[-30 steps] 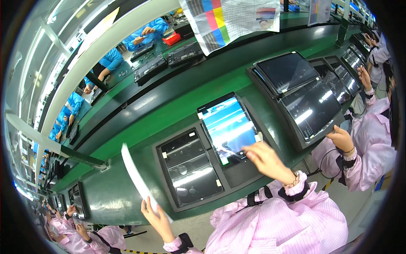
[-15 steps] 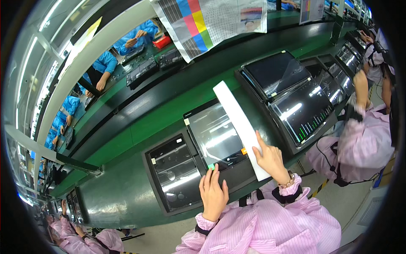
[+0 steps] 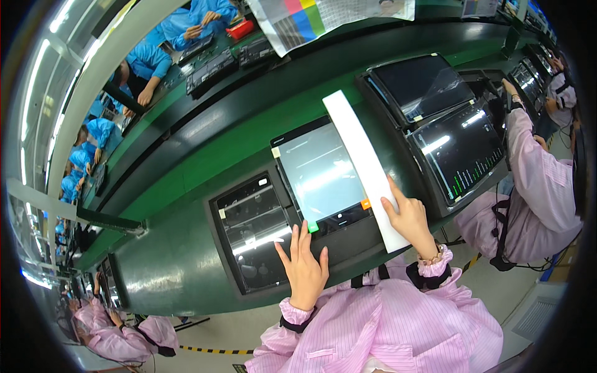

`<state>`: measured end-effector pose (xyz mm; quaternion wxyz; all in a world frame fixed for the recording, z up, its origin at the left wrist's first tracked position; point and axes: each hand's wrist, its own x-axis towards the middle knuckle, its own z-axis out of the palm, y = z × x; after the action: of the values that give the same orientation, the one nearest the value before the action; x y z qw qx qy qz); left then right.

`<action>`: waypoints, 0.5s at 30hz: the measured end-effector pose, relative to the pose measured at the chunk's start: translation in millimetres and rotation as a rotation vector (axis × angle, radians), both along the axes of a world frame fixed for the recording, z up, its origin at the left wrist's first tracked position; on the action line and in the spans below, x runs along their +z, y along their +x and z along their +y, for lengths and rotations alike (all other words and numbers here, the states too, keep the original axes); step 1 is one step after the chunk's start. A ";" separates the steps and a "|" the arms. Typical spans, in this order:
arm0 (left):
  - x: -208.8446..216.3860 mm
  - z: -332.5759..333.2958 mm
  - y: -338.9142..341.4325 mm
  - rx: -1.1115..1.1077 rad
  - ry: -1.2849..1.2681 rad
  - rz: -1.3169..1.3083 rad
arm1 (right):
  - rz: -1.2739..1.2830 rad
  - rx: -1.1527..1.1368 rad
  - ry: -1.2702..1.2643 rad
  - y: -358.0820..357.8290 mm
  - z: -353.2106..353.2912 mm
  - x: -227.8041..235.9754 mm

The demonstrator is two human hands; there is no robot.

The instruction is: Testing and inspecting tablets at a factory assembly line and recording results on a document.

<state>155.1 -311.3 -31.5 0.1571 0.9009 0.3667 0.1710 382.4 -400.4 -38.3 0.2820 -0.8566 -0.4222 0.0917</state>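
Observation:
A tablet-like panel (image 3: 323,177) with a pale screen and black border lies in a dark tray. On its near edge are a green sticker (image 3: 313,227) and an orange sticker (image 3: 365,204). My left hand (image 3: 305,264) is open with fingers spread, its fingertips beside the green sticker. Along the panel's right side runs a long white strip (image 3: 359,155), reaching past the panel at both ends. My right hand (image 3: 410,217) lies against the strip's near half, thumb on top and index finger stretched along the right edge. Its other fingers are partly hidden.
Left of the panel, a tray holds a dark glossy panel (image 3: 255,233). To the right, more trays carry a black screen (image 3: 423,87) and a screen with green bars (image 3: 460,152). A co-worker's pink sleeve (image 3: 535,149) reaches in there. A printed colour sheet (image 3: 329,22) hangs at the back.
The whole view has shifted slightly. The panel's screen looks paler and brighter. My left fingers are spread wider. At the right, the co-worker's arm has stretched forward over the trays.

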 end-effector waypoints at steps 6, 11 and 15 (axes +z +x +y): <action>8.2 16.5 -4.0 0.086 0.023 -0.025 | 0.305 0.042 0.103 8.2 0.5 1.1; 20.4 23.4 -1.2 0.058 0.042 0.016 | 0.365 0.055 0.198 10.2 -2.0 -5.8; 19.3 28.1 1.6 0.048 0.048 0.031 | 0.348 0.053 0.223 9.9 -2.8 -9.1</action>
<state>156.7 -283.1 -12.2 0.1255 0.8979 0.3863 0.1696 392.3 -403.3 -47.4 0.4414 -0.7800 -0.3968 0.1984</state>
